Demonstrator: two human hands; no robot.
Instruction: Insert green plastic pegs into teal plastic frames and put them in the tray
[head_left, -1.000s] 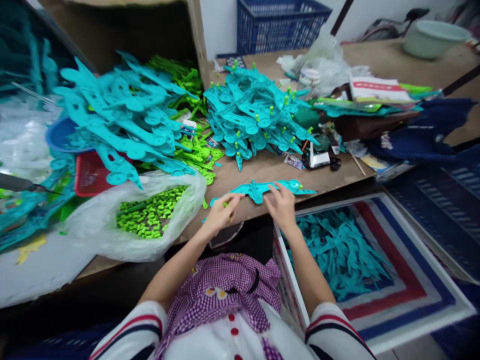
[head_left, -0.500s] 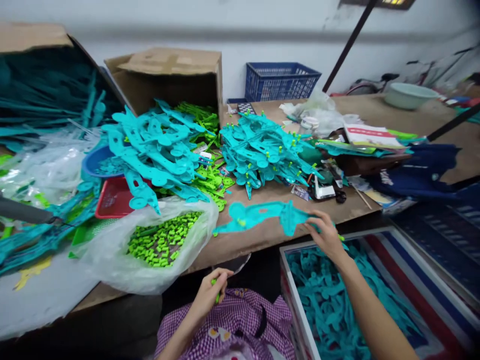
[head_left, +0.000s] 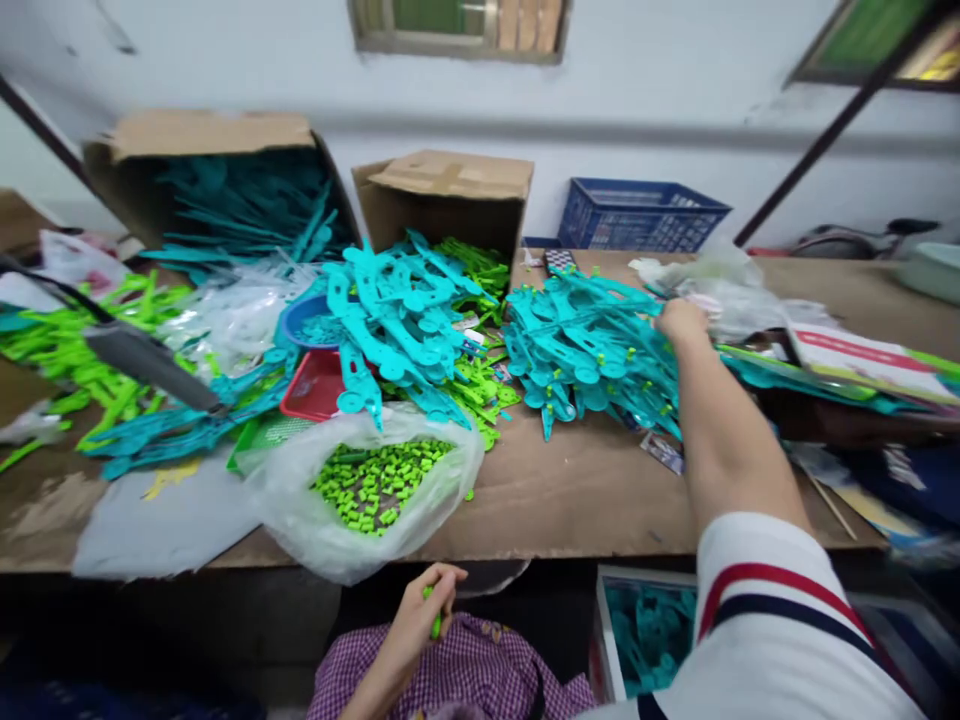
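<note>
My left hand [head_left: 429,605] is closed around small bright green plastic pieces [head_left: 435,612] above a purple checked cloth on the lap, just in front of the table edge. My right hand [head_left: 682,322] reaches far forward to the right end of a heap of flat turquoise plastic parts [head_left: 585,335] with small green pieces on them. Its fingers close on the end of one turquoise part, which blends into the heap; the fingertips are partly hidden. Nearer my left hand, a clear plastic bag [head_left: 289,510] lies open with many small green pieces [head_left: 382,485] inside.
Another turquoise heap [head_left: 405,320] spills before a cardboard box [head_left: 457,180]. A second box [head_left: 210,135] holds more turquoise parts. A red tray [head_left: 311,385] and blue bowl [head_left: 304,320] stand between. A blue crate [head_left: 645,215] is behind. Below the edge sits a bin [head_left: 611,640] of turquoise parts.
My right hand has carried the turquoise part forward from above the bin to the heap on the table. The view has swung right to left. My left hand keeps its grip.
</note>
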